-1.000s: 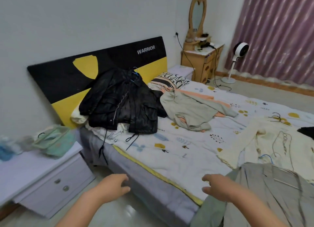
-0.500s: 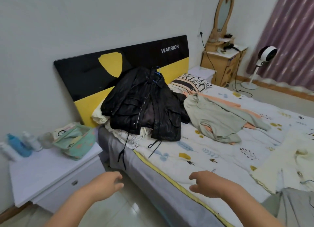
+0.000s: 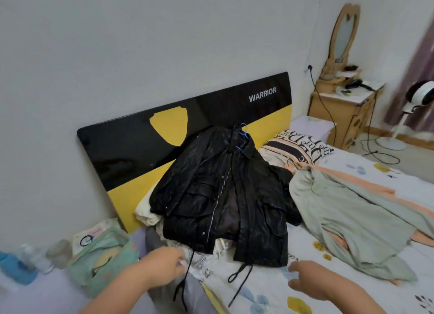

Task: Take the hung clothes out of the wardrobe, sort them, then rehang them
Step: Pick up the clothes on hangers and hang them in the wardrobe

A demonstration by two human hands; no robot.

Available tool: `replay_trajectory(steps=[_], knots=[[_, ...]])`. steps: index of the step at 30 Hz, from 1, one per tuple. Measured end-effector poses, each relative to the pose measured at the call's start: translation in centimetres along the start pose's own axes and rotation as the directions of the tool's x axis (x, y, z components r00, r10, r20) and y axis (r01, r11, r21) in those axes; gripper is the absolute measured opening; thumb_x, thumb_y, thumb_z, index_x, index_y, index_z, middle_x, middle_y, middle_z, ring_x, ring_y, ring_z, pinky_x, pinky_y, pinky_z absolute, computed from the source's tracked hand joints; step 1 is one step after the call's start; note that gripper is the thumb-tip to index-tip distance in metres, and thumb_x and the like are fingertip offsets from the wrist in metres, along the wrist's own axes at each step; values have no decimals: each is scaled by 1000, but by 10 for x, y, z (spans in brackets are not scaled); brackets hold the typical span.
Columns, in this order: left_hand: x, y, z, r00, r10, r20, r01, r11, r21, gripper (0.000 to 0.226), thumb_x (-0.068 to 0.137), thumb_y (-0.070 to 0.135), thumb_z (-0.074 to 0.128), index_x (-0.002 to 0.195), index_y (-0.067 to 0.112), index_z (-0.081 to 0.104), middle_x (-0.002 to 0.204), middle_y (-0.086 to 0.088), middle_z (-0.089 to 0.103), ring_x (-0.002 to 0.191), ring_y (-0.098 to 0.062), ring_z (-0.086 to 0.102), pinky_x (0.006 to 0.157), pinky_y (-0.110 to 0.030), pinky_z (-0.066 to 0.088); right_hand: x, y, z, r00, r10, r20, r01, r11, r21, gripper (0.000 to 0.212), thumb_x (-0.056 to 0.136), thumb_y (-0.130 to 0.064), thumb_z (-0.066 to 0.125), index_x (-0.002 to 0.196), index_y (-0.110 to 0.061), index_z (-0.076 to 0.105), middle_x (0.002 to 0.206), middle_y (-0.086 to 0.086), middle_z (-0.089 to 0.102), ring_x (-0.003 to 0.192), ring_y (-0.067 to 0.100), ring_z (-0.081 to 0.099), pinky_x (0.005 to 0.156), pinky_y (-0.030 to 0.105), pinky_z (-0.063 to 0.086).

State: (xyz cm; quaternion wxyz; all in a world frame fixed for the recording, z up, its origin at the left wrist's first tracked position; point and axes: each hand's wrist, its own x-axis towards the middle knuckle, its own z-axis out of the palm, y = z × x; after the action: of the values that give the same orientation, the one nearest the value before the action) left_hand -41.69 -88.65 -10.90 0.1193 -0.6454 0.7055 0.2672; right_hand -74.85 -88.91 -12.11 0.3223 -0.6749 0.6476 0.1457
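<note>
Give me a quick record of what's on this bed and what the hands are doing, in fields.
place: bed against a black and yellow headboard
nearest garment: black jacket on a blue hanger
beside it: pale green garment over something peach
left hand: empty, reaching towards the jacket hem
right hand: empty, fingers loose, over the sheet

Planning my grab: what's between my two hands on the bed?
In the head view, between left hand and right hand: the black jacket's hem and dangling drawstrings.
</note>
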Motion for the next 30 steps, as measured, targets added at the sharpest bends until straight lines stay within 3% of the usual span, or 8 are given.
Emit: replay_trajectory(steps=[4, 10, 20, 25, 30], knots=[[46, -10, -38, 999, 35, -18, -37, 991, -130, 34, 95, 34, 46, 127, 21, 49, 112, 5, 59, 102, -12, 56, 89, -24, 44, 49, -19, -31, 1000, 16, 8, -16, 1000, 15, 50, 95, -38, 45, 141, -19, 38, 144, 3, 41, 129, 19, 43, 101, 23, 35], [124, -52, -99, 997, 59, -39, -61, 997, -49, 36, 95, 36, 47, 128, 22, 50, 124, 3, 57, 110, -14, 54, 92, -23, 43, 119, -67, -60, 998, 57, -36, -54, 996, 68, 48, 94, -37, 47, 138, -18, 42, 140, 5, 45, 125, 21, 47, 98, 24, 38], [250, -102, -209, 967, 230, -110, -205, 959, 196, 30, 96, 33, 45, 119, 18, 56, 116, 1, 62, 105, -18, 57, 86, -28, 46, 210, -140, -99, 984, 177, -25, -170, 967, 190, 45, 94, -36, 49, 135, -16, 46, 139, 6, 47, 125, 22, 47, 99, 25, 39], [310, -84, -233, 941, 270, -204, -235, 955, 180, 23, 96, 29, 44, 111, 19, 58, 108, 3, 64, 97, -17, 59, 80, -27, 46, 259, -138, -123, 976, 216, -38, -205, 958, 199, 45, 95, -35, 48, 135, -15, 45, 139, 7, 46, 126, 24, 46, 100, 27, 39], [377, -62, -248, 914, 275, -298, -202, 946, 255, 24, 95, 28, 43, 111, 20, 58, 112, 1, 58, 103, -18, 56, 82, -28, 44, 328, -115, -154, 971, 234, -57, -218, 955, 201, 42, 96, -32, 47, 133, -12, 47, 135, 9, 50, 122, 24, 50, 96, 27, 41]])
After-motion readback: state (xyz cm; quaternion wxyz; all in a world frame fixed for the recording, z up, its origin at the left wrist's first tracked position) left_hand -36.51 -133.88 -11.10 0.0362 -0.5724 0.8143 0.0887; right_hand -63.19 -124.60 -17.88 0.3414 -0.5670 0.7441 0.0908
